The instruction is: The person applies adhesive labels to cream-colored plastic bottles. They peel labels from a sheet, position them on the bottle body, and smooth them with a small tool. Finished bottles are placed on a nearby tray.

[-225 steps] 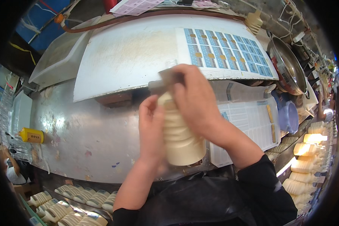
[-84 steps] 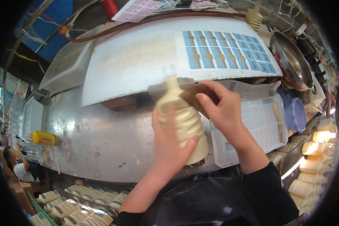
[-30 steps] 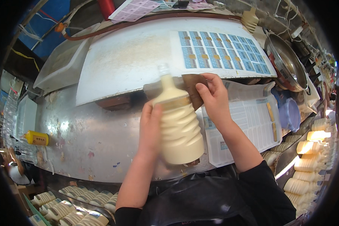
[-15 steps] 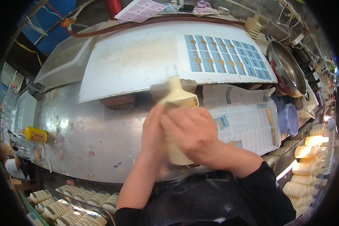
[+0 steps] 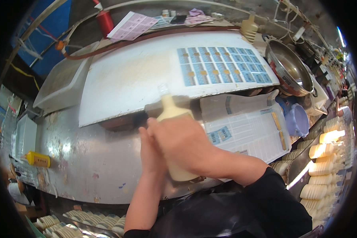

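A cream-coloured bottle (image 5: 178, 172) with a clear narrow top leans away from me, in the middle of the picture. My left hand (image 5: 151, 148) cups its left side, fingers partly hidden behind it and behind my other hand. Across the bottle's front lies my right hand (image 5: 182, 139), its fingers curled round toward the left side and blurred by motion. Most of the bottle's face is covered by that hand. Behind the bottle, a dark block (image 5: 150, 108) sits at the near edge of a sloping white board (image 5: 127, 85).
Blue label sheets (image 5: 210, 65) lie on the board's right. A translucent backing sheet (image 5: 258, 131) lies right of my hands, near a purple tub (image 5: 297, 121) and a metal pan (image 5: 291, 63). A yellow squeeze bottle (image 5: 39, 159) lies left. Rows of cream bottles (image 5: 321, 168) fill the right.
My right hand has slid toward the left over the bottle's face and now covers its gold marking. The bottle's top has swung a little left and nearer. The whole view has shifted slightly.
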### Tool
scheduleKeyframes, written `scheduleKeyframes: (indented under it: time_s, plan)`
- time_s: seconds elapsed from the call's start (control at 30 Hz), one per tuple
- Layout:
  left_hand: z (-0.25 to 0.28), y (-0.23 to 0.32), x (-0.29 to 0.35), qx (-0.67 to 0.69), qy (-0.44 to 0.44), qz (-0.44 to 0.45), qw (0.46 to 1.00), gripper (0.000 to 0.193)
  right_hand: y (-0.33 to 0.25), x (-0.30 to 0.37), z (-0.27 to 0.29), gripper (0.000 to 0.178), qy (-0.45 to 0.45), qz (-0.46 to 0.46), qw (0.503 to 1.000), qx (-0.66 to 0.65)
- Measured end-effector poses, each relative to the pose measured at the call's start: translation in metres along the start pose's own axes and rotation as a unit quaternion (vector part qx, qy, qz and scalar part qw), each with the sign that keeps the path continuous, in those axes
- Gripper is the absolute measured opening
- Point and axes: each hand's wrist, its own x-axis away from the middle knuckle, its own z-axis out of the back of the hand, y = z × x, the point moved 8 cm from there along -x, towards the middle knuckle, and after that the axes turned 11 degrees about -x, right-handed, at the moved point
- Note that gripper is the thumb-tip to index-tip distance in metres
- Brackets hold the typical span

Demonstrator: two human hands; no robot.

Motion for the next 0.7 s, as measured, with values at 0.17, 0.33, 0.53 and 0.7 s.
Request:
scheduleKeyframes:
  time_s: [0.17, 0.33, 0.53, 0.7]
  plan:
    - [0.001, -0.004, -0.014, -0.238, 0.008, -0.018, 0.971, 0.051, 0.062, 0.037, 0.041, 0.031, 0.123, -0.184, 0.972, -0.076]
    - [0.007, -0.008, -0.018, -0.219, 0.006, -0.016, 0.976, 0.053, 0.118, 0.089, 0.029, 0.034, 0.218, -0.334, 0.888, -0.228]
    - [0.012, 0.0, -0.015, -0.218, 0.038, -0.02, 0.975, 0.049, 0.143, 0.111, 0.007, 0.03, 0.262, -0.355, 0.831, -0.338]
    - [-0.005, 0.02, 0.025, -0.393, 0.081, -0.143, 0.905, 0.054, 0.146, 0.117, 0.024, 0.028, 0.273, -0.288, 0.828, -0.395]
